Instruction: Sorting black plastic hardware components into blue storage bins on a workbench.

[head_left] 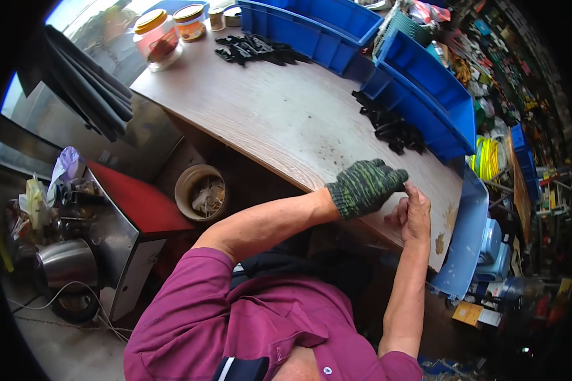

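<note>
My left hand (370, 188) wears a green and black knitted glove and reaches over the front edge of the table, its fingers bent together. My right hand (415, 214) is bare, with the thumb or forefinger raised against the gloved fingertips and the other fingers curled. The two hands meet at the fingertips; whatever lies between them is too small or hidden to make out. Beyond them on the table (286, 108) lies a pile of small black parts (391, 124), close to a blue bin. Another pile of black parts (257, 49) is spread at the far side.
Blue plastic bins (426, 89) line the table's far and right sides. Lidded jars (156, 38) stand at the far left corner. Below the table's left edge is a bucket (200, 193) with scraps, beside a red-topped cabinet (130, 197) and a metal kettle (68, 263). A blue chair (467, 228) stands at right.
</note>
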A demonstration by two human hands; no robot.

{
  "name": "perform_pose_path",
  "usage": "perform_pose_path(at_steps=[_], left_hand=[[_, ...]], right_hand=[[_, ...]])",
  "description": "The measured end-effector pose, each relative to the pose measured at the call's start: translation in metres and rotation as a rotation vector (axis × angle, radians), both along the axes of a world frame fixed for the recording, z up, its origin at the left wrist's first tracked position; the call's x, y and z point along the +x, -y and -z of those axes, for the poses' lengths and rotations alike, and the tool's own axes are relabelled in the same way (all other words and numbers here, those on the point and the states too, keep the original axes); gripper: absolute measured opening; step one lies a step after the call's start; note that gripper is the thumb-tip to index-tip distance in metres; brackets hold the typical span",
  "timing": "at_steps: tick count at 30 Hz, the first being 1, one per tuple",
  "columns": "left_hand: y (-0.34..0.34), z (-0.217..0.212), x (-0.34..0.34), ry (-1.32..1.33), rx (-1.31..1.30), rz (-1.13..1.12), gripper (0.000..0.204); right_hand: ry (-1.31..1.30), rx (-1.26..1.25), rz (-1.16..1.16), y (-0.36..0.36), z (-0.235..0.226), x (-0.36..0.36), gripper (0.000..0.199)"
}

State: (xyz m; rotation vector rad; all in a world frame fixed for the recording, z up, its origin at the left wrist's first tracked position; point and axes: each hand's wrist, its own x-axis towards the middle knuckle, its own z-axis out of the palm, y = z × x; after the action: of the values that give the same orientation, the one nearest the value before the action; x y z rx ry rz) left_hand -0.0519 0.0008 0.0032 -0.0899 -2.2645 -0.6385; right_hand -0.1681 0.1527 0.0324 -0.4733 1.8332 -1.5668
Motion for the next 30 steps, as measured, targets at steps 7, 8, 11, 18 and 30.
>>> perform_pose_path(at_steps=[7, 8, 11, 18, 30], left_hand=[[-0.001, -0.002, 0.009, -0.088, 0.033, -0.013, 0.038], [0.000, -0.004, 0.010, -0.062, 0.035, 0.003, 0.038], [0.008, -0.010, 0.024, 0.002, 0.031, 0.002, 0.037], [0.250, -0.006, 0.109, -0.073, -0.183, -1.023, 0.032], [0.286, -0.002, 0.144, 0.392, -0.290, -0.726, 0.022]], right_hand=[[-0.011, -0.097, -0.021, 0.010, 0.002, 0.025, 0.047], [-0.002, -0.133, 0.016, 0.010, 0.007, 0.027, 0.046], [-0.003, -0.170, 0.035, 0.017, 0.006, 0.037, 0.044], [0.069, -0.202, 0.213, 0.018, 0.004, 0.046, 0.037], [-0.008, -0.171, 0.222, 0.022, 0.005, 0.047, 0.040]])
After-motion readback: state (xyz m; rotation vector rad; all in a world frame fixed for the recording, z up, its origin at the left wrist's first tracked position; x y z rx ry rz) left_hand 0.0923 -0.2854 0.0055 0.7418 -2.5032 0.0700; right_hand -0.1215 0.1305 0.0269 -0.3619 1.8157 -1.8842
